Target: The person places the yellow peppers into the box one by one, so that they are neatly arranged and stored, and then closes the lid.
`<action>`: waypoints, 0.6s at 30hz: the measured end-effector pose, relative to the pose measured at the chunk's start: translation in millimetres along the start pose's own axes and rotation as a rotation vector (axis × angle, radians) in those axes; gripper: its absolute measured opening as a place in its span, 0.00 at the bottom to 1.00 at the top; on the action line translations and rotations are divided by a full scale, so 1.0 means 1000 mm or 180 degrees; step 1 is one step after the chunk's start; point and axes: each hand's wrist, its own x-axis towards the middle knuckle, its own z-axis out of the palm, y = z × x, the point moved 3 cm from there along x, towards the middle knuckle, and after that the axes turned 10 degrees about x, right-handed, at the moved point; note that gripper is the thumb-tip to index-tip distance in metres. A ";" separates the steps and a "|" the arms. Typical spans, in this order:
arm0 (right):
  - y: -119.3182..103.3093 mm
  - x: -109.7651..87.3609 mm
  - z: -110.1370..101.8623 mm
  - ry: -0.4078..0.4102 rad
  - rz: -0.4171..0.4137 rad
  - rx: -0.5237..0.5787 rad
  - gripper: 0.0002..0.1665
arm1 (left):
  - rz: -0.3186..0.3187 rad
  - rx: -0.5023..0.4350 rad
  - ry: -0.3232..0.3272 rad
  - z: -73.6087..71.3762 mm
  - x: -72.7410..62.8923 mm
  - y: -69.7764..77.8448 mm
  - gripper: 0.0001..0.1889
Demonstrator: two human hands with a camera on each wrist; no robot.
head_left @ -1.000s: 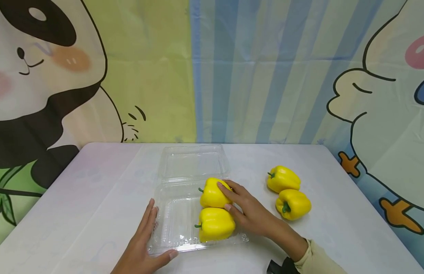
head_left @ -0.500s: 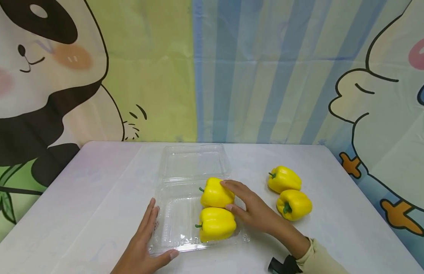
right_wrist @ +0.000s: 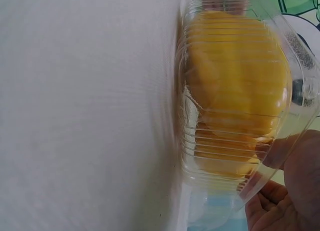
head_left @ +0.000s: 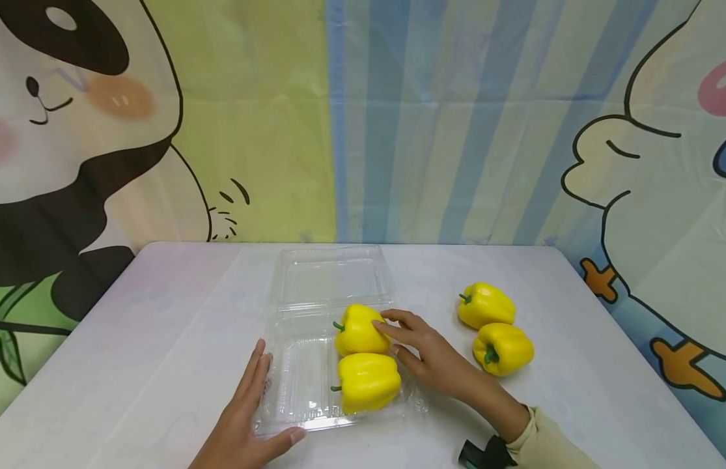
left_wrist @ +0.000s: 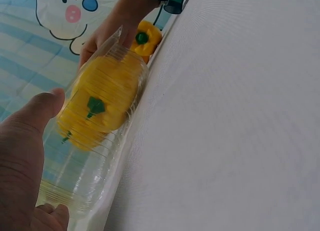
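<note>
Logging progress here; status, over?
Left hand against clear container. Right hand touching far pepper inside. Near pepper alongside. Lid open, no obstruction visible.

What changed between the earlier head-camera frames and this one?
The farther pepper in the clear container shifted left, with the right hand touching its right side. The left hand, the container and the two loose peppers stayed put.

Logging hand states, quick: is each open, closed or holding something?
Left hand: open, against the box.
Right hand: open, touching the box's far pepper.
</note>
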 end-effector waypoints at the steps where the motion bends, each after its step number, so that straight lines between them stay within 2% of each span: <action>1: 0.000 0.000 0.000 0.0004 0.0003 0.0000 0.29 | -0.0007 -0.0001 -0.0005 0.000 0.000 0.000 0.64; 5: 0.000 -0.001 0.000 0.0009 0.0034 -0.0002 0.31 | -0.0008 -0.0024 -0.0001 0.000 0.000 0.000 0.63; 11: 0.001 -0.001 0.002 -0.0010 0.0024 -0.0056 0.38 | -0.0035 -0.0013 0.0003 0.001 -0.001 -0.001 0.63; 18: 0.002 -0.001 0.003 -0.0093 -0.0029 -0.0167 0.37 | -0.0055 0.0022 -0.0010 0.001 0.000 -0.001 0.64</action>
